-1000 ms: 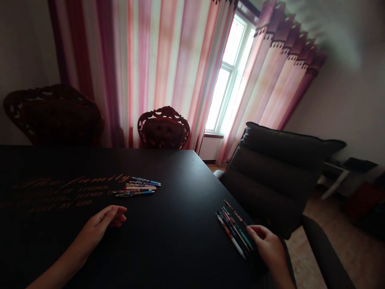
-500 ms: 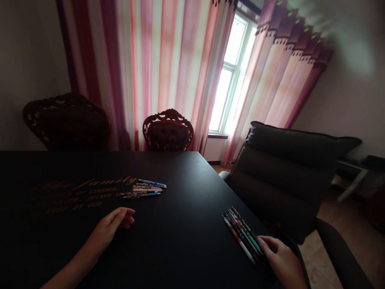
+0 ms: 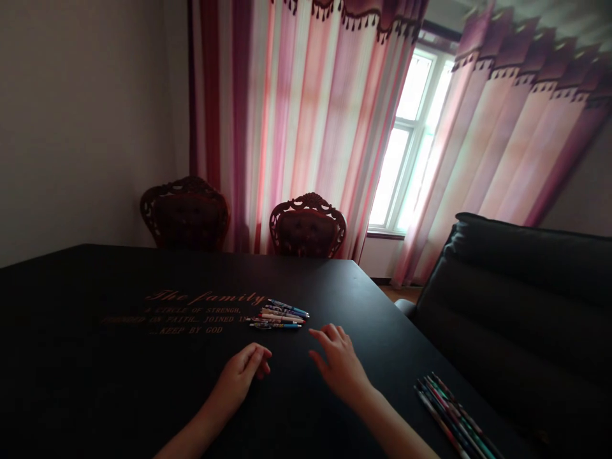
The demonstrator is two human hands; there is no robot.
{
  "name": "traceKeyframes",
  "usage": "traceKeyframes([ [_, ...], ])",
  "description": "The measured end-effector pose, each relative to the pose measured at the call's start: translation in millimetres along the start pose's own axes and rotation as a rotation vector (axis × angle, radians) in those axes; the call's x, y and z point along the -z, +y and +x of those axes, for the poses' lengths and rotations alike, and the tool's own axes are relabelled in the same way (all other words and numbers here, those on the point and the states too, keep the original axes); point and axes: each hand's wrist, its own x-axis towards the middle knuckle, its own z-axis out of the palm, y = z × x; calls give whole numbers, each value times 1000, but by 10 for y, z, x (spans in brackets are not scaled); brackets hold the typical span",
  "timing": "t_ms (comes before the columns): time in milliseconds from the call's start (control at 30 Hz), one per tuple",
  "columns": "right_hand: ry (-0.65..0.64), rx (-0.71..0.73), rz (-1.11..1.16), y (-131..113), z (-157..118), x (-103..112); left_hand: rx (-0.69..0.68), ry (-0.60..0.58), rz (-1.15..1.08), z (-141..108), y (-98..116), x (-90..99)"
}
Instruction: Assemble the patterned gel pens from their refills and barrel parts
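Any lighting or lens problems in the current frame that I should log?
Head view: dim room, window blown out to white; pale sheen on the far right of the table; chair backs nearly lost in shadow; wide-angle lean and softness toward the upper right curtain; pens at the right edge run out of the bottom of the frame.

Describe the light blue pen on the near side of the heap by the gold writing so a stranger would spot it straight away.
On the black table, find the gold lettering headed "The family". At its right end lies a heap of pens. The wanted pen is nearest, its light blue end pointing right, whereas a pale pen beyond it ends in red.
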Motion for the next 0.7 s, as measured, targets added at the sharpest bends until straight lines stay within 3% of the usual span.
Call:
traceKeyframes([
  [133,-17,7,-105,-186,310,-389,3,17,-3,-23,37,8],
  [233,49,22,-111,-223,375,-510,-12,18,-7,-26,17,-2],
  [333,96,26,-89,-241,380,-526,-20,30,-16,-22,0,-20],
  [467,34,53,-63,-261,351,-487,-73,75,69,-50,48,14],
  [600,-40,24,97,-248,241,-422,-255,220,410,-108,127,118],
  [700,-106,-62,290,-204,114,-375,-296,202,617,-133,168,153],
])
